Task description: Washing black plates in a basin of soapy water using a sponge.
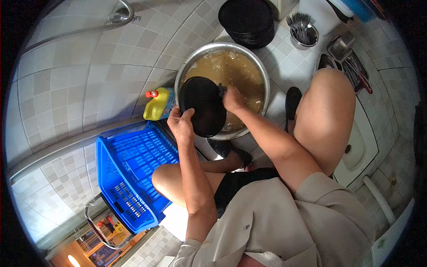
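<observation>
A round black plate [204,108] is tilted over the near left part of a large metal basin [266,78], which holds murky brown water [247,71] with bits floating in it. My left hand [182,123] grips the plate's left edge, thumb on its face. At the plate's right edge my right hand [233,99] is closed around a dark scrubber [222,89], only partly visible. Just left of the basin lies a yellow plastic bottle [156,106] with a red cap.
Stacked black plates [248,23] stand behind the basin. Farther right are a metal pot of forks [303,35] and metal trays with cutlery [352,65]. A blue plastic basket [133,177] is at left, a squat toilet [357,150] at right. My knees flank the basin's near side.
</observation>
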A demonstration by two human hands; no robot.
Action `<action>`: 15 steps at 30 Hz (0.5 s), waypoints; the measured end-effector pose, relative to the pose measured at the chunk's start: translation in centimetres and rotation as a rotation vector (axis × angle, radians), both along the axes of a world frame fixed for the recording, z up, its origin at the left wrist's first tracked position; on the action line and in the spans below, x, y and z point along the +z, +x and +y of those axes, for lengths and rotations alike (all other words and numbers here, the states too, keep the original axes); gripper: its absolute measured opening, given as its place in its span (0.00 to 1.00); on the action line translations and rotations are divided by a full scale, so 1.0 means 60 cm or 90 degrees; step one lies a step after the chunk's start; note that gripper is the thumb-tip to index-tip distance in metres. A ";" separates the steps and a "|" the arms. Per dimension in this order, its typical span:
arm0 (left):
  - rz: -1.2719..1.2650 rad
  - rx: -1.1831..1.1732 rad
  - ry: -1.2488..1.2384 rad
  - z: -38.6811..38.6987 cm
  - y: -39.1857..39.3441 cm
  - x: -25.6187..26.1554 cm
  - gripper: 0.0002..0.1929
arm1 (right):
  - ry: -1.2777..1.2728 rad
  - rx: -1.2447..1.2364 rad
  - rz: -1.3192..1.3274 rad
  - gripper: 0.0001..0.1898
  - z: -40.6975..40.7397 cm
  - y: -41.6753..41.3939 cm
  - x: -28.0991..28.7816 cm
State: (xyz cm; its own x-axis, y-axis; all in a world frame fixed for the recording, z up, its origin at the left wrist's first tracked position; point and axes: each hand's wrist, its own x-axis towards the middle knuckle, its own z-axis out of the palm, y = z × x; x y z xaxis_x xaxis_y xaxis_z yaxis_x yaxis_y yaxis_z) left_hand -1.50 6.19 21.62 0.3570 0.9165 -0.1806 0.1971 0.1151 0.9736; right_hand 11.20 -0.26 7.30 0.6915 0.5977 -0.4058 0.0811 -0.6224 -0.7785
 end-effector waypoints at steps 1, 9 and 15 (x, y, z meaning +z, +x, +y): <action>-0.001 0.037 0.021 -0.001 -0.007 0.008 0.11 | 0.003 0.009 0.002 0.12 -0.001 -0.004 -0.013; -0.150 0.176 -0.056 0.044 -0.028 0.013 0.09 | -0.010 -0.126 0.058 0.19 -0.012 0.000 -0.043; -0.219 0.282 -0.059 0.051 -0.028 -0.015 0.07 | 0.299 0.032 -0.051 0.16 0.005 -0.050 0.108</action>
State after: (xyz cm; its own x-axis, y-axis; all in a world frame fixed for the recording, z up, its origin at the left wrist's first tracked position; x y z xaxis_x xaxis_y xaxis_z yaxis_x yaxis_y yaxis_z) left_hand -3.18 9.25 20.74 -0.0059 0.9779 -0.2090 -0.2166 0.2027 0.9550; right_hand 8.20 0.05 13.77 0.6748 0.7374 -0.0304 0.1729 -0.1980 -0.9648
